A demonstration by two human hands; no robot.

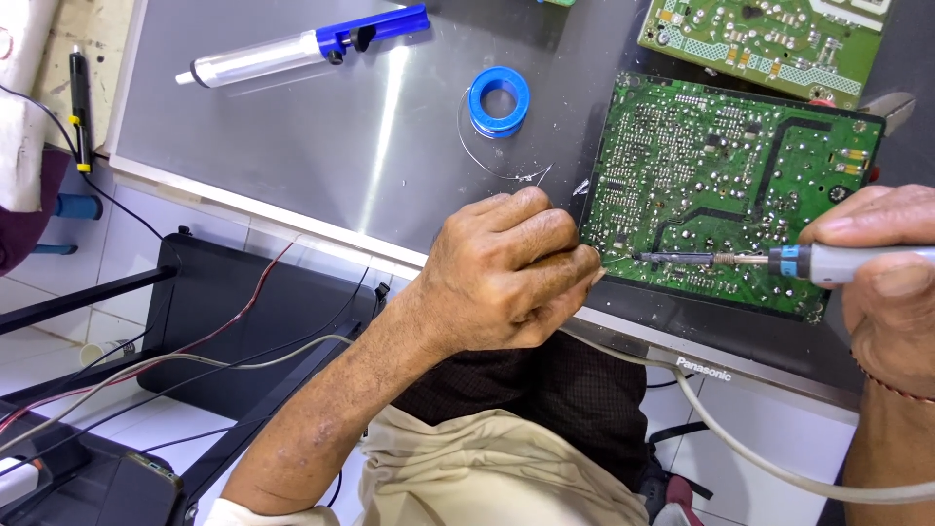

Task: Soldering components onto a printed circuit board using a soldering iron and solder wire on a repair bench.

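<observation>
Grey bench: right hand (881, 282) gripping soldering iron (779, 261), left hand (511, 273) clenched at circuit board (730, 175).

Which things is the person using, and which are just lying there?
In use:
soldering iron in right hand
green circuit board
solder wire by left hand

Lying about:
blue solder reel
blue-and-clear suction pump
second circuit board
black pen-like tool
</observation>
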